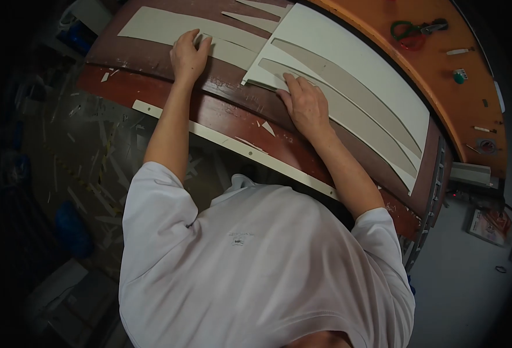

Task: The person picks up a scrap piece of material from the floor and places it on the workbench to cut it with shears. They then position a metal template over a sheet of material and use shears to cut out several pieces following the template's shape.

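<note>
A white template-like board with long curved openings lies on a brown work surface; grey-beige material shows through the openings. From beneath its left end a light beige sheet extends to the left, with narrow pointed strips beyond it. My left hand rests at the near edge of the beige sheet, thumb and fingers apart. On the near left part of the board lies my right hand, fingers stretched out and thumb apart near the edge. Neither hand visibly grips anything.
An orange-brown bench curves along the far right, holding scissors, a green-topped item and small tools. A pale bar runs along the near edge. White scraps lie on the red ledge, more on the floor.
</note>
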Demonstrator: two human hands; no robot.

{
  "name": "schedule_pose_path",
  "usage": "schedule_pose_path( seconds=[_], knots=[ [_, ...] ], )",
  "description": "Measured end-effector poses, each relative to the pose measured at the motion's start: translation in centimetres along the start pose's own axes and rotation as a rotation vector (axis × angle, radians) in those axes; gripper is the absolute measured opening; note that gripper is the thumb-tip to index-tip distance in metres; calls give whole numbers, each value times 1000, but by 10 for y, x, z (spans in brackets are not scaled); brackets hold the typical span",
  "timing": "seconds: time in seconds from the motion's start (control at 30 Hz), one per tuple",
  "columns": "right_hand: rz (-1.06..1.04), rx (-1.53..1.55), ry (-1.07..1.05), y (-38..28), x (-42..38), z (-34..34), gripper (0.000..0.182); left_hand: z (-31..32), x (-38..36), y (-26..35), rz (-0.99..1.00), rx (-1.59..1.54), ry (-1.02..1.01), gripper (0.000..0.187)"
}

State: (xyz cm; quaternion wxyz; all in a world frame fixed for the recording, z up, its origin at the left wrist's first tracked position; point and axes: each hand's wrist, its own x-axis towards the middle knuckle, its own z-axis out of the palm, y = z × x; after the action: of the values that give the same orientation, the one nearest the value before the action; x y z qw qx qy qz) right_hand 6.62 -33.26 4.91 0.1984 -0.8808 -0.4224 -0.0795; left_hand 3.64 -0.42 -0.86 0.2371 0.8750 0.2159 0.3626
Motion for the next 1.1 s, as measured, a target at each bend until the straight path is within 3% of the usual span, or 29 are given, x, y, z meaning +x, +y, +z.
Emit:
schedule_pose_path(
  seconds=[0.1, 0.2, 0.23, 0.33, 0.53, 0.7, 0.83, 1.1],
  knots=[
    [106, 99, 50, -3, 11, 2, 38, 3, 0, 0, 3, 74, 6, 46],
    [261, 108, -216, -5, 24, -17, 48, 9, -1, -14, -57, 39, -140, 52],
    [223, 75, -235, -4, 24, -17, 56, 10, -3, -13, -57, 49, -147, 52],
    [133, -71, -269, -6, 22, -15, 55, 11, -8, -11, -58, 76, -149, 52],
    [171, -4, -373, 7, 49, -48, 44, 8, -12, -5, -60, 97, -137, 53],
    [237, 88, -113, 31, 106, -160, 32, 7, -12, 2, -75, 105, -141, 54],
    [312, 159, -48, 71, 137, -230, 31, 6, -11, 4, -77, 111, -134, 55],
    [355, 57, -70, 114, 162, -259, 32, 10, -14, 2, -40, 142, -107, 57]
  ],
)
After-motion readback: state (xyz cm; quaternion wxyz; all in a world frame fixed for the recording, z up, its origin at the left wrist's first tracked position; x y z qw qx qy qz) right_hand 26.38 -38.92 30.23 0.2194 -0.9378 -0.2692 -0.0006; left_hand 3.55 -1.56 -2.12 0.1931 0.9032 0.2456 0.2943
